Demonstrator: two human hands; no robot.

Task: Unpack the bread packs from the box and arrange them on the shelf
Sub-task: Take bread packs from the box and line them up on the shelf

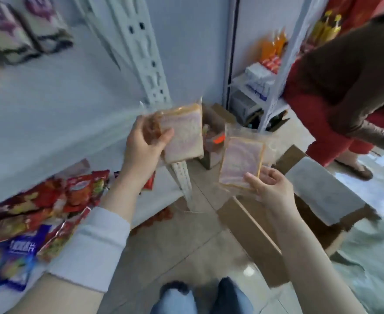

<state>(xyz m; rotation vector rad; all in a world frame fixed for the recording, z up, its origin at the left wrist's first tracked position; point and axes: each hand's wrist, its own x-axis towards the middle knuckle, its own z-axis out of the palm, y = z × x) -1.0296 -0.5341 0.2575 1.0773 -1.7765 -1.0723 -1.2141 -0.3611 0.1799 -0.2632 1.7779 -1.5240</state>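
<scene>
My left hand (144,147) grips a clear-wrapped pack of pink-and-white sliced bread (183,134), held upright beside the white shelf (57,123). My right hand (269,189) pinches the lower edge of a second bread pack (240,163), tilted flat toward the camera, over the open cardboard box (252,236) on the floor. What the box holds is hidden behind a flap and my right arm. Both packs are in the air, apart from each other.
Red and blue snack bags (43,214) lie on the lower shelf at left; patterned packs (23,28) hang at upper left. A white slotted upright (145,55) stands ahead. Another small box (211,141) sits behind. A person in red (336,91) stands at right near a second rack (256,87).
</scene>
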